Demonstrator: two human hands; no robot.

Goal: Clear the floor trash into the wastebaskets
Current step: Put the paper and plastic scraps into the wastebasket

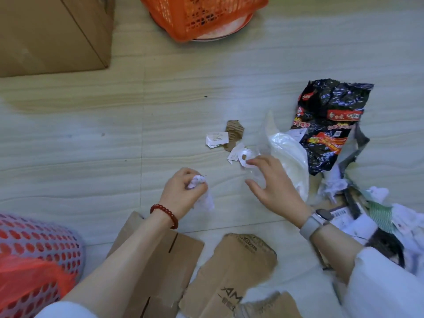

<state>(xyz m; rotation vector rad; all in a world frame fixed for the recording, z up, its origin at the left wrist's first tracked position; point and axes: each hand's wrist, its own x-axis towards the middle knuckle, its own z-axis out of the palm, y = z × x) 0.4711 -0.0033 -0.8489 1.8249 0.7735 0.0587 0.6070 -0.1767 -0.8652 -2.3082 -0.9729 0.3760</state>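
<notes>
- Gripping a crumpled white tissue [199, 182], the left hand [183, 191] hovered over the pale tiled floor [91, 138], its grip clamped on the wad; a red bead bracelet [165, 214] circled that wrist.
- The right hand [273, 182], grip apart and fingers spread, reached over a clear plastic bag [286, 157], its fingertips near small paper scraps [241, 154]; a grey watch [315, 222] sat on the wrist.
- A white label [216, 139] and a torn brown cardboard bit [235, 131] lay just beyond the scraps.
- A black and red snack wrapper [330, 125] lay right of the bag, with a heap of mixed paper and plastic trash [367, 210] nearer the camera.
- Flattened cardboard pieces [231, 267] lay under the forearms.
- A mesh wastebasket with a red liner [34, 255] stood at lower left, well apart from the trash.
- An orange basket [202, 14] and a cardboard box [50, 33] stood at the far edge.
</notes>
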